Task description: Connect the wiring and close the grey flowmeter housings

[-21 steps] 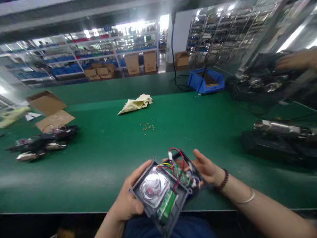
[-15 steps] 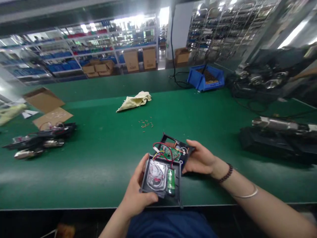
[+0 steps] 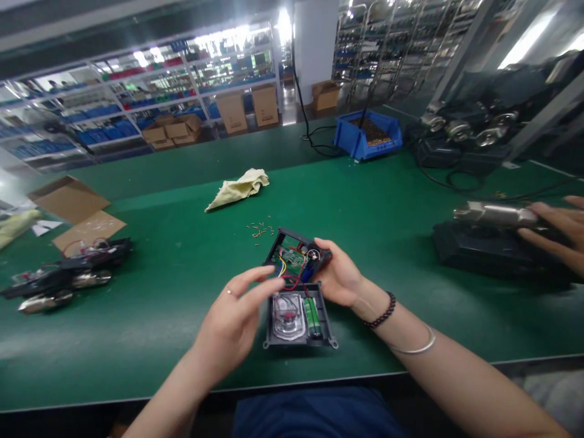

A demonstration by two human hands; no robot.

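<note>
My right hand (image 3: 340,274) grips the side of a dark plastic housing half (image 3: 276,246), tilted up, with a green circuit board (image 3: 292,258) inside. Red and yellow wires (image 3: 292,281) run from it to a second grey housing half (image 3: 326,322). That half lies on the bench, its open side up, holding a clear plastic module (image 3: 288,319) and a green battery pack (image 3: 312,316). My left hand (image 3: 232,310) hovers at the wires beside the lower half, its fingers stretched out and apart. Whether its fingertips touch the wires is unclear.
Small screws (image 3: 260,231) lie beyond the housing near a yellow cloth (image 3: 239,188). A blue bin (image 3: 369,137) of small parts stands at the back. Another person's hand (image 3: 563,231) touches a black device with a metal cylinder (image 3: 495,214). More assemblies (image 3: 77,267) and cardboard (image 3: 73,198) lie left.
My left hand has let go of the lower housing half, which now rests on the bench, and moved up to the wires. The right hand tilts its half upright. Another person's hand has appeared at right.
</note>
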